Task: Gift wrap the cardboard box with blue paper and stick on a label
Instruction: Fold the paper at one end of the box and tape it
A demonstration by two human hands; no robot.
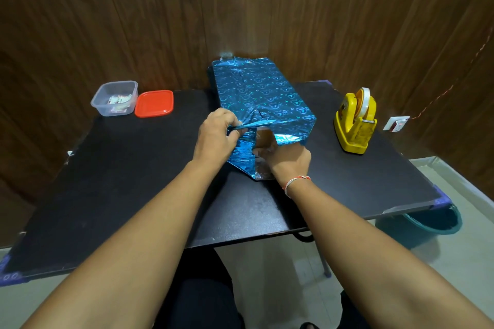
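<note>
at centre frame on the black table (133,181), the left hand (216,136) pinches a blue paper (256,88) flap while the right hand (290,161) presses the cardboard box's (264,137) open end, where the thin foil may tear if tugged.

Shiny blue heart-patterned paper (256,88), yellow tape dispenser (354,125), red lid (154,103), black table (133,181)

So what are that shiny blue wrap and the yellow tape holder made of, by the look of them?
The blue paper looks like metallic foil wrap: glossy, mirror-like glints, a printed heart pattern and sharp creases where the left hand pinches it. The yellow tape dispenser looks like moulded hard plastic, smooth and slightly shiny. Neither can be confirmed by sight alone.
</note>
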